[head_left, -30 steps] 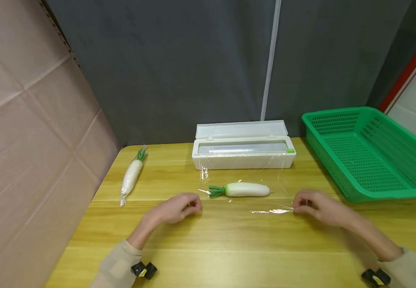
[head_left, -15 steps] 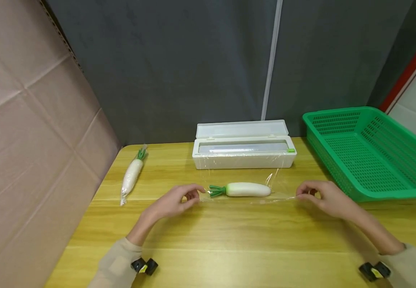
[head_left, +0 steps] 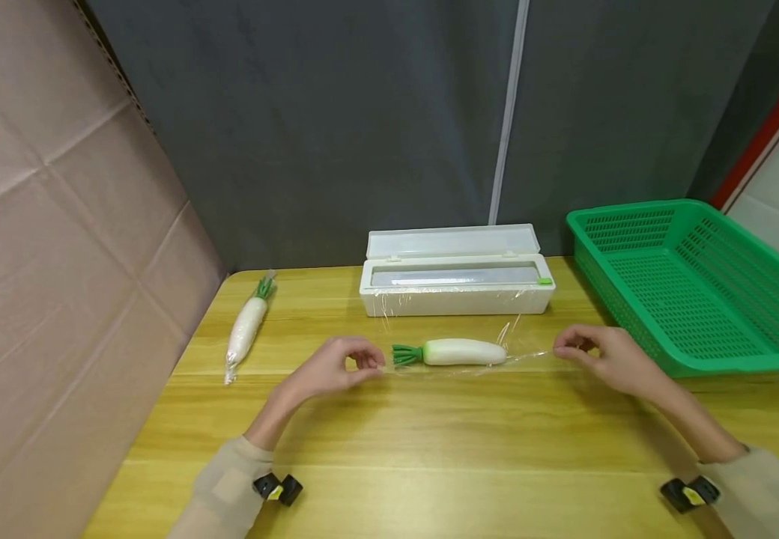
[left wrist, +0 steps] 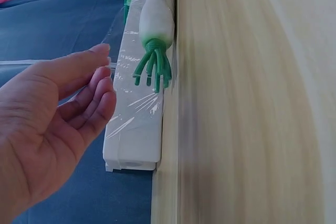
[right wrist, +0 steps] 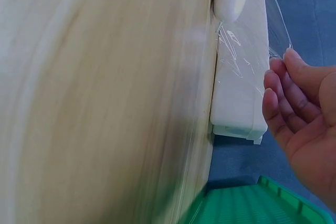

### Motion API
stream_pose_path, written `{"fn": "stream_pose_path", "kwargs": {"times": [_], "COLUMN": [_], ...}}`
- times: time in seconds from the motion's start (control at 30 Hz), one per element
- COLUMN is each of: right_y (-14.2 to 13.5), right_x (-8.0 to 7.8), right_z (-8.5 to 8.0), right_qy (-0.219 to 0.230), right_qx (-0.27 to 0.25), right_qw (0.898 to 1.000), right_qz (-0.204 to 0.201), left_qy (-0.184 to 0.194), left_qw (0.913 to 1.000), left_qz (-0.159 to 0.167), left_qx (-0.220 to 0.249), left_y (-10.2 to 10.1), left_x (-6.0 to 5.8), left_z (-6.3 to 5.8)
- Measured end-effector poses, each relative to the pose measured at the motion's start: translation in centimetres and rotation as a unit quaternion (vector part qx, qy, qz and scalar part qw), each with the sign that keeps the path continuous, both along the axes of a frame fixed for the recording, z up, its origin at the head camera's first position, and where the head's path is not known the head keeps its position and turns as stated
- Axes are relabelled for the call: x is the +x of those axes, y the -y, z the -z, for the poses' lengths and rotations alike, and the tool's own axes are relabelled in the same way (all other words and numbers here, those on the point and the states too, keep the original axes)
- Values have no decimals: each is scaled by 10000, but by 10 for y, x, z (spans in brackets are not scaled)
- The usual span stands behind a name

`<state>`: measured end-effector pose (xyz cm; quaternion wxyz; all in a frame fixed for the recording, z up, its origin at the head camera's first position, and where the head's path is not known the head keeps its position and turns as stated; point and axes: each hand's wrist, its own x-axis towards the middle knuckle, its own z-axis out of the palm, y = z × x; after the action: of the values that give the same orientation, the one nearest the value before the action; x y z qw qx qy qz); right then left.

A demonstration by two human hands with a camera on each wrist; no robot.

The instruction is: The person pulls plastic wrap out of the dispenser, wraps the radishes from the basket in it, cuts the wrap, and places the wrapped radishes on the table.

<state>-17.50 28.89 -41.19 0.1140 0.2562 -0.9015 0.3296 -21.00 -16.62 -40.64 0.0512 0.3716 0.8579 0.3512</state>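
A white radish with green stalks lies crosswise on the wooden table, leaves to the left. Clear plastic wrap runs toward me from the white wrap dispenser, its near edge raised along the radish. My left hand, just left of the leaves, pinches one corner of the wrap between thumb and fingers. To the right of the radish's tip, my right hand pinches the other corner. In the right wrist view the film's edge rises taut to the thumb and forefinger of that hand.
The dispenser's lid stands open against the dark backdrop. A green basket stands at the right, close beyond my right hand. Another radish, wrapped in film, lies at the left of the table. A pinkish padded wall borders the left side.
Both hands have risen and moved away from me, drawing the near edge of the wrap up from the table toward the radish. The radish and dispenser stay in place.
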Motion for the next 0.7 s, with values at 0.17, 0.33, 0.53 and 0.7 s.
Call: {"fn": "stream_pose_path", "kwargs": {"times": [0.17,0.33,0.53,0.7], "right_y": [1,2,5,7], "right_x": [-5,-11,-21,-27], "right_z": [1,1,4,5], "right_qy": [172,465,453,536], "right_qx": [-150,-244,-294,-299], "right_qw": [9992,9961,9937,9915], "right_qz": [340,710,979,1147], "left_qy": [-24,-96,-525,-625], "left_qw": [9981,9927,9875,9834], "left_qz": [-597,-1083,-1355,-1588], "left_qx": [165,516,616,614], "left_y": [-6,-9,-16,-21], "left_x": [-4,-9,-16,-22], "left_z": [2,3,5,6]}}
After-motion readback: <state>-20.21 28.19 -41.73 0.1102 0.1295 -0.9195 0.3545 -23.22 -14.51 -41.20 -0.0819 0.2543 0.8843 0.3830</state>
